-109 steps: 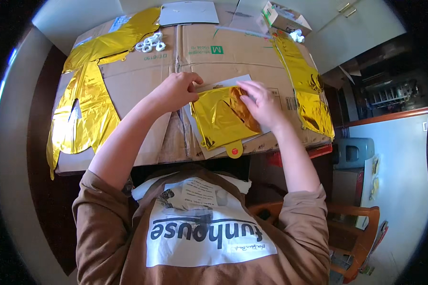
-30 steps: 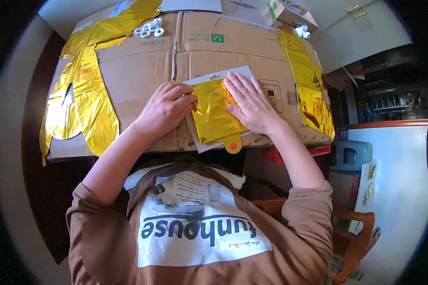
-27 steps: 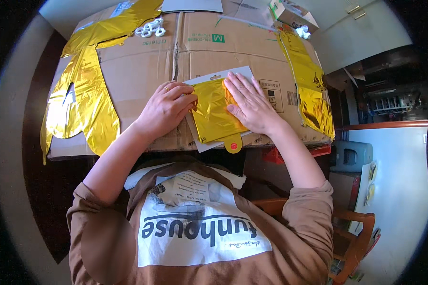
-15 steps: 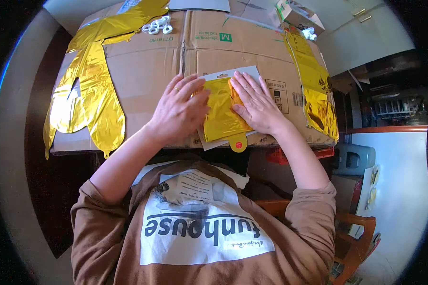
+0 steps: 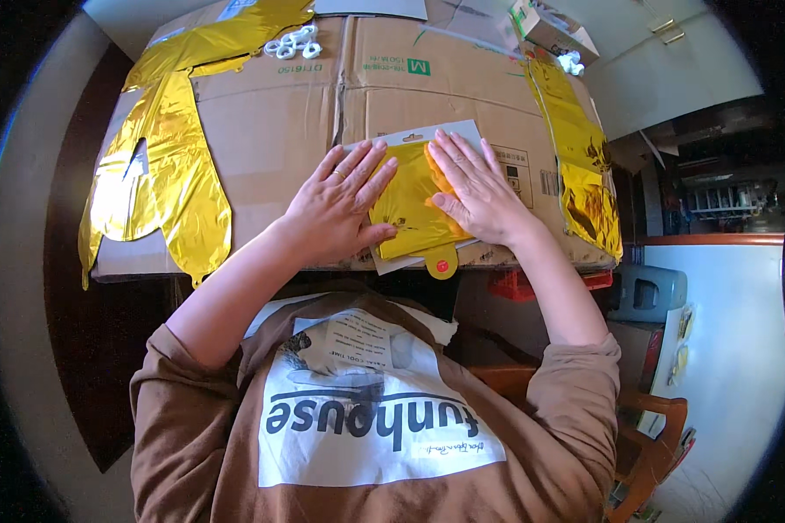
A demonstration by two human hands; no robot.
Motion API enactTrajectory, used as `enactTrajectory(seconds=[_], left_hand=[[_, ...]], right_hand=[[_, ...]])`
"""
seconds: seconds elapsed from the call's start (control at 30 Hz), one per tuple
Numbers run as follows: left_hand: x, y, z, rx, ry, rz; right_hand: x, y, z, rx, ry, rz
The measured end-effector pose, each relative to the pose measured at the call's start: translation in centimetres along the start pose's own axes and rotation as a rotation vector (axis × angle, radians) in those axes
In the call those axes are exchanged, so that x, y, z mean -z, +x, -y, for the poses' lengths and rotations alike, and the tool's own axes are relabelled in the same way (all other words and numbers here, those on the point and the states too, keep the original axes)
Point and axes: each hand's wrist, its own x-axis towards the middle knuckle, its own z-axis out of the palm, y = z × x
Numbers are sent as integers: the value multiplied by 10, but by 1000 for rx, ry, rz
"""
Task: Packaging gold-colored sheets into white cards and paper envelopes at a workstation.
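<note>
A folded gold foil balloon (image 5: 410,187) lies on a white card (image 5: 465,131) with a hang hole, near the cardboard's front edge. Its round tab (image 5: 443,264) with a red dot sticks out toward me. My left hand (image 5: 340,205) rests along the foil's left side, fingers spread and pointing away, a ring on one finger. Flat over the right side lies my right hand (image 5: 481,196), fingers stretched out. Under it shows a crumpled orange piece (image 5: 438,179), mostly covered, so I cannot tell its kind.
Flat gold foil balloons lie at the left (image 5: 170,166) and the right (image 5: 576,157) of the cardboard (image 5: 262,131). White rings (image 5: 292,44) sit at the back, and an open box (image 5: 549,30) stands far right. A wooden chair (image 5: 654,453) is beside me.
My left hand, blurred before, has settled with its fingers spread on the foil's left side, and its thumb has come out over the foil. My right hand stays flat, almost unmoved.
</note>
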Motion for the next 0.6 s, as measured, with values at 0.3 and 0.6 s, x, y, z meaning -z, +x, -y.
enactTrajectory(seconds=[0.3, 0.6], left_hand=[[-2, 0, 0, -2, 7, -31], [9, 1, 0, 4, -47, 79]], right_hand=[[-9, -19, 69, -153, 20, -63], [-8, -24, 64, -177, 91, -19]])
